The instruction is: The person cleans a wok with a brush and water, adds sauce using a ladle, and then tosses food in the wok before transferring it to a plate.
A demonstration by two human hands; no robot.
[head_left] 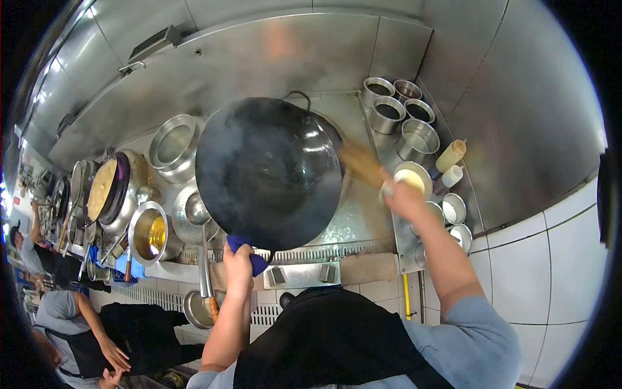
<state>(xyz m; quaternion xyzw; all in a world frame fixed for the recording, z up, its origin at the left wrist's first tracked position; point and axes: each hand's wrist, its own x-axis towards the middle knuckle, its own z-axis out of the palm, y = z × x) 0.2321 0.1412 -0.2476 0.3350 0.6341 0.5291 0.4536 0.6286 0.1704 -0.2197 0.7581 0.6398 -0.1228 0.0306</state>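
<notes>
A large black wok [269, 178] is tipped up over the stove, with steam drifting across its bare, shiny inside. My left hand [238, 266] is closed on the wok's near handle through a folded blue cloth [258, 263]. At the wok's right rim is a bamboo wok brush [363, 163], smeared by motion. My right hand [407, 198] grips the brush by its near end, above the seasoning pots. A bowl of pale yellow contents [414, 175] lies right behind that hand.
Metal pots of dark liquid [387, 111] and squeeze bottles [451, 155] line the right ledge. On the left are a ladle [197, 211], a perforated strainer [183, 209], a bowl of oil [139, 243] and a second wok [133, 188]. A co-worker [97, 330] is at lower left.
</notes>
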